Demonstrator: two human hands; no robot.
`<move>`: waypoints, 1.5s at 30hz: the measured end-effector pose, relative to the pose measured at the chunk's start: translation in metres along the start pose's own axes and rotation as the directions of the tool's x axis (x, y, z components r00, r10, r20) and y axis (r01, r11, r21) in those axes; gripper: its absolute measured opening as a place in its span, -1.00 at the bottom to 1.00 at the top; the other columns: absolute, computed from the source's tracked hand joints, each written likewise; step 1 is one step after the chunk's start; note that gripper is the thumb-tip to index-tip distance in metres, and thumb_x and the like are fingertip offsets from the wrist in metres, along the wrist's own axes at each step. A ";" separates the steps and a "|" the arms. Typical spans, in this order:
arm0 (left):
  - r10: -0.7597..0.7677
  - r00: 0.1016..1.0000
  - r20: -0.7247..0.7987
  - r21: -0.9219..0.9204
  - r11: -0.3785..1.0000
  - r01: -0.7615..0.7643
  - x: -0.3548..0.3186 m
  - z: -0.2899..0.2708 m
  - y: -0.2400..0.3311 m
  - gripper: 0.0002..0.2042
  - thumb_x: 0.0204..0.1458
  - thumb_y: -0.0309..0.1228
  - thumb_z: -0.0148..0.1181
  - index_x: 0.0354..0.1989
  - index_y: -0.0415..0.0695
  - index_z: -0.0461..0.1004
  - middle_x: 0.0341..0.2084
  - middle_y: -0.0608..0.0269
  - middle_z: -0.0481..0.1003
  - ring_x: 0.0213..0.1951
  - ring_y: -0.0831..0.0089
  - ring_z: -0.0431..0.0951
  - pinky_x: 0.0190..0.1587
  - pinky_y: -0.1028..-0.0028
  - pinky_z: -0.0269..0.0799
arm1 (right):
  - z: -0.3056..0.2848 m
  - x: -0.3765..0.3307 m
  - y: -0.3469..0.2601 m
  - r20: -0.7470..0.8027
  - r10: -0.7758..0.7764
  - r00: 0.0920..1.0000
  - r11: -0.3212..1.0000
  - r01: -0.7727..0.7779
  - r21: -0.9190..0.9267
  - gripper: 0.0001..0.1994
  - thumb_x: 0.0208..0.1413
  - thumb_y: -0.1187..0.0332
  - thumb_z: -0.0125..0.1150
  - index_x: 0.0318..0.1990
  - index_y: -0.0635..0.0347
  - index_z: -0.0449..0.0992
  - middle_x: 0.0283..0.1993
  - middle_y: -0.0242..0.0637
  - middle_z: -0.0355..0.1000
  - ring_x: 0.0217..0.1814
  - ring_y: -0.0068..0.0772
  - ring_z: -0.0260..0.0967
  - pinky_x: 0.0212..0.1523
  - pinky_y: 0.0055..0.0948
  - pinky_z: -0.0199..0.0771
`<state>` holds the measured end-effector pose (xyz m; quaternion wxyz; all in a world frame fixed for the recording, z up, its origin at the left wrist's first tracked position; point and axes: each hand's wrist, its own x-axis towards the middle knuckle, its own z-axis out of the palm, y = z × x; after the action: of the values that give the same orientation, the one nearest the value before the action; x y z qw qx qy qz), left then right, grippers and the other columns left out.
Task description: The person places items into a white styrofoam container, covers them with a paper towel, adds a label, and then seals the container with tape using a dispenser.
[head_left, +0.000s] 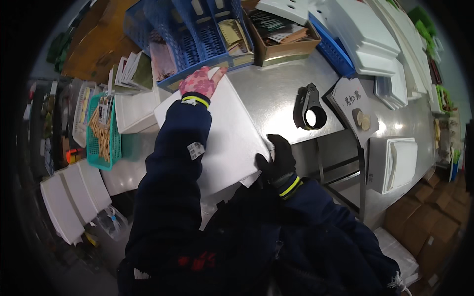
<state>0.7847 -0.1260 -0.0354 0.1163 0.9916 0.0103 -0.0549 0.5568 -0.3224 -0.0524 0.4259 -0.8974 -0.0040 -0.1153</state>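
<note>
A white foam box [232, 133] sits in front of me at the steel table's near edge, its flat white side facing up and a small label at its near right corner. My left hand [202, 83], in a pink patterned glove, grips its far edge beside a blue basket. My right hand [279, 160], in a black glove, is closed around the right corner, thumb and fingers apart on either side of it. Both hands hold the box; the fingertips under it are hidden. To the right on the table lies a black tape dispenser [312, 94].
A divided blue basket [185, 34] and a cardboard box [286, 49] of packets stand at the back. White foam lids [363, 39] are stacked at the back right. On the left are a green basket [116, 140] and more foam boxes [76, 197]. A gap separates the right-hand table [395, 123].
</note>
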 end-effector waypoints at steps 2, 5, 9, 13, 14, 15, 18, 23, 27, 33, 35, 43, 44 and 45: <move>-0.021 1.000 -0.010 0.017 1.000 0.022 0.001 -0.004 0.015 -0.23 -0.06 0.33 -0.22 0.05 -0.13 0.38 0.00 0.02 0.40 0.05 0.13 0.38 0.12 0.28 0.20 | 0.023 -0.004 0.009 0.056 0.087 0.995 0.983 -0.095 0.158 -0.46 -0.02 0.27 0.22 0.13 0.23 0.25 0.10 -0.02 0.26 0.09 -0.03 0.26 0.07 -0.23 0.30; -0.010 1.000 -0.026 0.019 1.000 0.010 0.011 0.008 0.020 -0.29 -0.05 0.30 -0.19 -0.05 -0.11 0.46 -0.11 -0.07 0.45 -0.01 0.05 0.40 0.07 0.27 0.24 | 0.040 -0.006 0.016 -0.038 0.184 0.982 0.931 -0.162 0.326 -0.53 0.03 0.31 0.17 0.10 0.25 0.28 0.07 -0.02 0.29 0.11 -0.03 0.25 0.09 -0.23 0.28; 0.033 0.996 -0.081 0.096 0.995 -0.025 0.020 0.018 0.023 -0.37 0.00 0.24 -0.18 -0.17 -0.09 0.52 -0.26 -0.04 0.51 -0.14 0.06 0.47 -0.05 0.25 0.31 | 0.041 0.001 0.015 -0.094 0.266 0.959 0.912 -0.219 0.346 -0.63 0.00 0.40 0.18 0.01 0.27 0.37 -0.03 -0.05 0.36 0.02 -0.03 0.29 0.02 -0.23 0.31; -0.003 0.998 -0.070 0.094 0.996 0.009 0.022 0.014 0.032 -0.49 0.07 0.11 -0.18 -0.33 -0.06 0.56 -0.39 0.02 0.53 -0.27 0.06 0.50 -0.19 0.23 0.36 | 0.033 0.008 0.006 -0.079 0.308 0.948 0.901 -0.264 0.344 -0.63 -0.05 0.46 0.19 -0.02 0.25 0.39 -0.07 -0.06 0.38 -0.04 -0.03 0.30 -0.02 -0.24 0.32; -0.013 0.996 -0.084 0.087 0.996 0.020 0.023 0.016 0.033 -0.52 0.09 0.07 -0.18 -0.37 -0.05 0.56 -0.41 0.04 0.53 -0.30 0.07 0.50 -0.23 0.23 0.37 | 0.032 0.010 0.006 -0.064 0.323 0.944 0.899 -0.285 0.333 -0.62 -0.06 0.47 0.19 -0.02 0.25 0.39 -0.07 -0.05 0.38 -0.04 -0.03 0.30 -0.02 -0.23 0.32; -0.001 0.985 -0.172 0.079 0.997 0.015 0.026 0.022 0.031 -0.52 0.11 0.03 -0.22 -0.43 -0.05 0.56 -0.43 0.05 0.53 -0.31 0.07 0.50 -0.24 0.23 0.37 | 0.034 0.013 0.009 -0.055 0.301 0.952 0.909 -0.269 0.317 -0.58 -0.08 0.48 0.19 0.01 0.24 0.37 -0.04 -0.04 0.36 -0.02 -0.04 0.28 0.00 -0.23 0.30; -0.045 0.997 -0.064 0.144 0.988 0.054 0.031 0.021 0.041 -0.53 0.12 0.03 -0.25 -0.34 -0.03 0.55 -0.39 0.06 0.53 -0.29 0.06 0.50 -0.19 0.22 0.36 | 0.031 0.017 0.017 -0.062 0.242 0.968 0.918 -0.208 0.338 -0.55 -0.08 0.48 0.19 0.05 0.23 0.34 -0.02 -0.05 0.34 0.00 -0.04 0.26 0.01 -0.24 0.29; -0.045 0.983 -0.175 0.104 0.993 0.064 0.027 0.025 0.025 -0.48 0.13 0.08 -0.29 -0.29 -0.03 0.55 -0.36 0.04 0.53 -0.26 0.05 0.50 -0.17 0.21 0.36 | 0.003 0.022 0.050 0.112 0.384 0.917 0.804 -0.391 0.447 -0.61 -0.04 0.33 0.28 -0.03 0.23 0.42 -0.19 -0.12 0.44 -0.21 -0.20 0.44 -0.19 -0.36 0.44; -0.062 0.984 -0.168 0.135 0.987 0.085 0.019 0.024 0.032 -0.47 0.13 0.09 -0.29 -0.33 -0.04 0.55 -0.40 0.05 0.53 -0.28 0.06 0.50 -0.21 0.20 0.36 | -0.037 0.065 0.123 -0.116 0.074 0.991 0.961 -0.101 -0.256 -0.48 -0.24 0.15 0.37 -0.16 0.26 0.34 -0.36 -0.11 0.41 -0.33 -0.07 0.37 -0.29 -0.19 0.39; 0.105 0.969 -0.224 0.133 0.988 -0.076 -0.006 0.034 0.039 -0.56 0.16 -0.05 -0.23 -0.43 -0.08 0.53 -0.47 0.05 0.52 -0.36 0.07 0.50 -0.27 0.19 0.37 | -0.035 0.075 0.161 0.111 0.278 0.954 0.843 -0.187 -0.504 -0.65 -0.15 0.08 0.23 -0.35 0.18 0.44 -0.47 -0.14 0.44 -0.48 -0.13 0.43 -0.42 -0.19 0.45; 0.101 0.949 -0.298 0.098 0.992 -0.075 -0.005 0.039 0.030 -0.60 0.16 -0.12 -0.18 -0.48 -0.12 0.50 -0.51 0.06 0.50 -0.39 0.08 0.49 -0.30 0.20 0.37 | -0.043 0.082 0.135 -0.085 0.075 0.994 0.968 -0.093 -0.232 -0.73 -0.09 0.19 0.21 -0.31 0.19 0.44 -0.52 -0.19 0.44 -0.49 -0.12 0.44 -0.41 -0.26 0.47; 0.187 0.908 -0.374 0.085 0.982 -0.167 -0.002 0.042 0.028 -0.68 0.13 -0.22 -0.06 -0.45 -0.21 0.48 -0.46 0.01 0.48 -0.35 0.06 0.46 -0.26 0.22 0.35 | 0.048 0.126 0.136 0.306 0.480 0.822 0.004 -0.352 0.936 -0.81 0.12 0.33 0.03 -0.14 0.15 0.40 -0.32 -0.27 0.43 -0.31 -0.45 0.38 -0.32 -0.50 0.45; 0.189 0.912 -0.363 0.049 0.982 -0.183 -0.002 0.042 0.029 -0.69 0.13 -0.23 -0.06 -0.45 -0.21 0.48 -0.45 0.01 0.48 -0.35 0.07 0.46 -0.26 0.22 0.35 | 0.057 0.133 0.134 0.400 0.510 0.761 -0.147 -0.382 0.913 -0.81 0.10 0.25 0.04 -0.21 0.13 0.42 -0.39 -0.32 0.41 -0.39 -0.48 0.35 -0.39 -0.51 0.41; 0.189 0.915 -0.356 0.011 0.980 -0.199 -0.002 0.043 0.030 -0.70 0.13 -0.24 -0.05 -0.44 -0.21 0.49 -0.45 0.02 0.47 -0.34 0.07 0.46 -0.26 0.23 0.35 | 0.064 0.140 0.132 0.495 0.501 0.711 -0.271 -0.414 0.869 -0.78 0.09 0.18 0.05 -0.28 0.11 0.45 -0.46 -0.36 0.39 -0.46 -0.50 0.32 -0.46 -0.53 0.37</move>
<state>0.7792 -0.1648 -0.0696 0.1301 0.9797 -0.0665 0.1370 0.7199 -0.3708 -0.1630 0.9300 -0.2401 0.2702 0.0670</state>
